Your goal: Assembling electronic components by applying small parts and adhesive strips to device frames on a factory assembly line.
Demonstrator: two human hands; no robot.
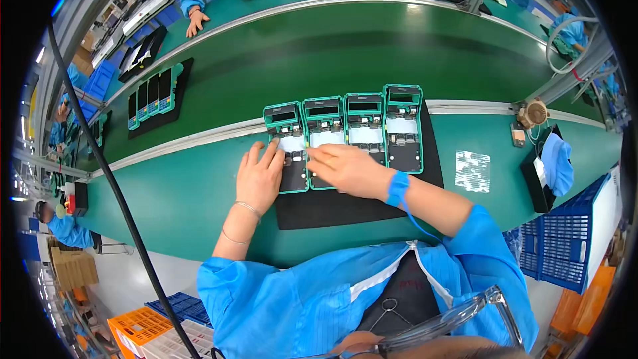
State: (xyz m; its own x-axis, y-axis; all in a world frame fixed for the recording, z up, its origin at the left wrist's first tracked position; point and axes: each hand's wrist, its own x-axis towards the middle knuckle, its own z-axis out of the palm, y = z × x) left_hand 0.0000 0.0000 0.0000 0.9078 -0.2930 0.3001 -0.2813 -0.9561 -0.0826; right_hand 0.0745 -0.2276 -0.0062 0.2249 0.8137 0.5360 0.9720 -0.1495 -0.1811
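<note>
Several teal-edged black device housings stand side by side on a black mat (359, 207), each with a window at its top and a white patch inside. My left hand (258, 176) lies over the left edge of the leftmost housing (287, 176), its fingers stretched out and a little apart. From the right, my right hand (345, 169) reaches across the second housing (323, 138), fingertips drawn together at the leftmost one's right edge. Whatever those fingertips pinch is too small to make out. Further right are the third housing (366, 134) and the rightmost housing (405, 143).
Beyond a metal rail runs a dark green belt (319, 46) carrying a mat with finished-looking handheld devices (154, 98). A white-marked patch (472, 171), a small fan (533, 114) and a black bin (538, 176) with blue cloth are at right. A blue wrist strap's cord trails from my right wrist.
</note>
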